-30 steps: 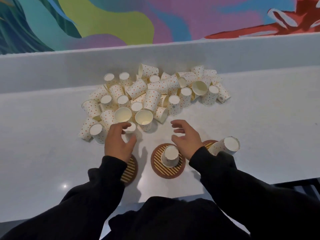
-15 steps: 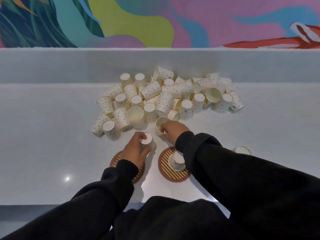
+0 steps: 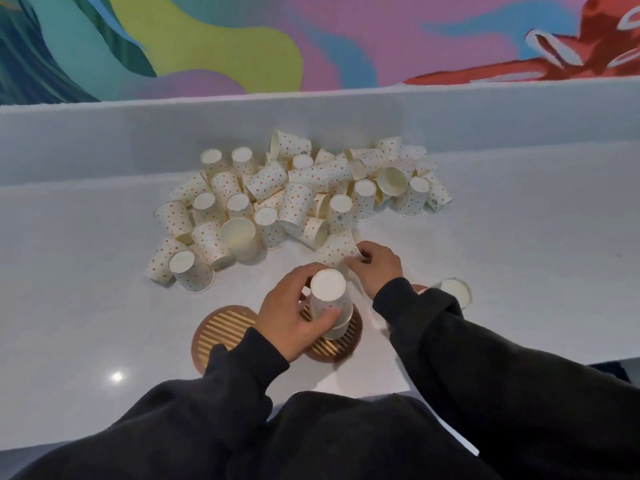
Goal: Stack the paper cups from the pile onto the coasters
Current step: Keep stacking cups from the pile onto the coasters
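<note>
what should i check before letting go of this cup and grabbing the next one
1. Left hand grips the upside-down cup: ok.
2. That cup sits over the cup already on the middle coaster: ok, though whether it is fully seated cannot tell.
3. Left coaster free for a stack: ok, no cup on it.
4. Right hand has a cup from the pile: ok, fingers are on a dotted cup at the pile's near edge.
5. Right coaster usable: cannot tell, the sleeve hides most of it.
6. Cup on its side by the right coaster: not ok, it is not stacked.
</note>
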